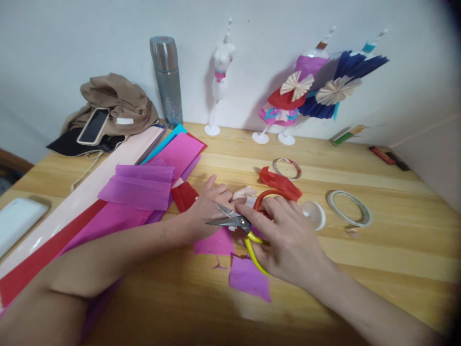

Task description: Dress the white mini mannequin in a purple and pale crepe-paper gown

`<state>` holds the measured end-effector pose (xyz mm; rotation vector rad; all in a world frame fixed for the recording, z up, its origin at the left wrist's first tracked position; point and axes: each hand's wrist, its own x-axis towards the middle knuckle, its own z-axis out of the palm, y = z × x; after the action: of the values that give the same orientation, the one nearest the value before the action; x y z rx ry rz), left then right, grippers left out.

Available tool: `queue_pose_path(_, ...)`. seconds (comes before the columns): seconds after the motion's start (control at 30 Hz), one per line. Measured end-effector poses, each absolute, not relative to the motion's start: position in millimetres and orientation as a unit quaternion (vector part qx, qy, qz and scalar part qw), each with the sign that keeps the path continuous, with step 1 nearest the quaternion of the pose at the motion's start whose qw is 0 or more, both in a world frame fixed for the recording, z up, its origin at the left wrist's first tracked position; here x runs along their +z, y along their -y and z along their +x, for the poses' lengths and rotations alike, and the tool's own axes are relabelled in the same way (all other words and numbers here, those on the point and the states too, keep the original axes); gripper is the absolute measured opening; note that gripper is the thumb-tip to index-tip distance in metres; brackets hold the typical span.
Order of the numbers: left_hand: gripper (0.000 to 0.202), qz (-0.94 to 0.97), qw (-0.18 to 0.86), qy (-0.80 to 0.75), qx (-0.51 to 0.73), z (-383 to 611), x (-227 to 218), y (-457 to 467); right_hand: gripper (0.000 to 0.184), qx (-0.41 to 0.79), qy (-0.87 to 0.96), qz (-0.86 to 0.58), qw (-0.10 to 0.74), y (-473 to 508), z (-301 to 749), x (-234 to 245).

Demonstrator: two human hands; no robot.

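My right hand [288, 238] grips a pair of scissors [237, 222] with one red and one yellow handle, blades slightly apart and pointing left. My left hand [209, 202] is closed on a small pale piece of paper [245, 193] just beyond the blades, above the wooden table [360, 254]. Under the scissors lie pink and purple tissue scraps [248, 278]. A crumpled red tissue piece [281, 182] lies behind my right hand.
Sheets of purple, pink, red and blue paper [144, 185] stack at the left. Tape rolls [349, 207] and a ring [287, 168] lie at the right. Mannequin stands with paper dresses [306, 91], a steel flask [167, 79], a brown cloth with a phone [93, 126] line the wall.
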<state>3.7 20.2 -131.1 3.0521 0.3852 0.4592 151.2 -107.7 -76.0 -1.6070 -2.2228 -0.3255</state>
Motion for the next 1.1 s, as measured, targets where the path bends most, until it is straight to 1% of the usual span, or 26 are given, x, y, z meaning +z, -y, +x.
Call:
queue_pose_path(0.13,0.027,0.981,0.018,-0.115,0.153,3,-130,-20,0.036,-0.1,0.791,-0.575,0.185,108,154,-75)
queue_pose_path(0.27,0.024,0.979,0.051,-0.126,0.154,3,-129,-21,0.037,-0.133,0.79,-0.568,0.188,108,156,-79)
queue_pose_path(0.37,0.024,0.98,0.063,-0.139,0.127,4,-123,-21,0.034,-0.145,0.792,-0.562,0.188,107,155,-79)
queue_pose_path(0.5,0.022,0.984,0.057,-0.136,0.103,5,-115,-20,0.032,-0.151,0.795,-0.56,0.178,107,156,-76)
queue_pose_path(0.73,0.026,0.981,0.04,-0.132,0.134,5,-118,-19,0.032,-0.177,0.797,-0.543,0.197,106,159,-79)
queue_pose_path(0.9,0.025,0.98,0.034,-0.13,0.147,5,-120,-19,0.03,-0.173,0.801,-0.54,0.192,106,162,-83)
queue_pose_path(1.0,0.026,0.981,0.028,-0.12,0.152,5,-120,-19,0.03,-0.176,0.806,-0.527,0.202,105,163,-84)
queue_pose_path(1.1,0.029,0.978,0.05,-0.135,0.15,4,-120,-19,0.031,-0.154,0.799,-0.533,0.232,104,161,-85)
